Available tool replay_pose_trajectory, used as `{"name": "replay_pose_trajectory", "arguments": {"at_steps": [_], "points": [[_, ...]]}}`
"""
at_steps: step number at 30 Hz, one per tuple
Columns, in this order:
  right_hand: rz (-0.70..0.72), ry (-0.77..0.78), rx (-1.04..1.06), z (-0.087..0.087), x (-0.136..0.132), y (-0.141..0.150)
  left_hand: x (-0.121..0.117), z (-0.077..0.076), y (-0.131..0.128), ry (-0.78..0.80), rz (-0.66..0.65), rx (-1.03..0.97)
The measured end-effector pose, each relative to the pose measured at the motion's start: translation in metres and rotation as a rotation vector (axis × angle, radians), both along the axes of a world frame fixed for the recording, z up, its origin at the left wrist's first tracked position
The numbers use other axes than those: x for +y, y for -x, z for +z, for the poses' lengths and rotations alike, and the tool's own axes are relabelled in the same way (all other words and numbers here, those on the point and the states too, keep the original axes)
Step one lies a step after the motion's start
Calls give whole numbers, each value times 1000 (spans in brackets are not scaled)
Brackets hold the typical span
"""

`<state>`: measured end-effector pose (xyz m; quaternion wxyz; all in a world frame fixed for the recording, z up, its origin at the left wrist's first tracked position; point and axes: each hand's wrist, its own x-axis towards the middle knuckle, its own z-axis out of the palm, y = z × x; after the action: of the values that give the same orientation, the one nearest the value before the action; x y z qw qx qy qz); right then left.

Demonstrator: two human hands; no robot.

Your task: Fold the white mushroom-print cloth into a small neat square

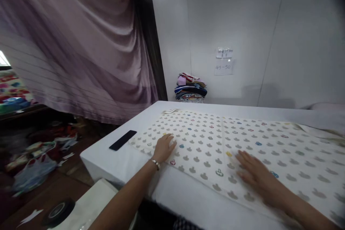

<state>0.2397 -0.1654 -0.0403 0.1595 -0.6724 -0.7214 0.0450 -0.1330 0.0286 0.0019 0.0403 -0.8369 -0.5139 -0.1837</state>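
Observation:
A white printed cloth [199, 134] with grey rabbit heads and small coloured motifs lies spread over the white-covered table [151, 116]. My left hand [164, 147], with a bracelet at its wrist, rests on the cloth near its left front edge, fingers stretched out. Farther right, my right hand [252, 169] is slightly blurred and lies flat on or just over the cloth, fingers extended. Neither hand grips anything. A crease runs across the cloth between the hands. Its far left corner and far right edge look folded or rumpled.
A dark phone-like slab [123, 140] lies at the table's left edge. Folded fabrics [191, 88] are stacked behind the table against the wall. A mauve curtain [107, 43] hangs at left. Plastic bags [36, 169] and scraps litter the floor.

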Motion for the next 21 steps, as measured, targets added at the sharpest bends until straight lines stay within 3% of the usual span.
{"name": "replay_pose_trajectory", "arguments": {"at_steps": [3,5,7,10,14,18,21], "points": [[136,114,-29,20,24,49,27,-8,18,110,264,66],[159,148,-43,16,30,59,39,-12,38,221,427,77],[160,141,-49,6,32,57,45,-15,56,293,486,71],[168,91,-52,-8,31,50,47,-12,71,329,454,74],[189,52,-74,-20,29,45,61,2,70,314,474,84],[195,-3,-125,-34,31,38,100,13,54,249,390,128],[216,-226,-241,-50,37,31,142,11,35,242,295,161]]}}
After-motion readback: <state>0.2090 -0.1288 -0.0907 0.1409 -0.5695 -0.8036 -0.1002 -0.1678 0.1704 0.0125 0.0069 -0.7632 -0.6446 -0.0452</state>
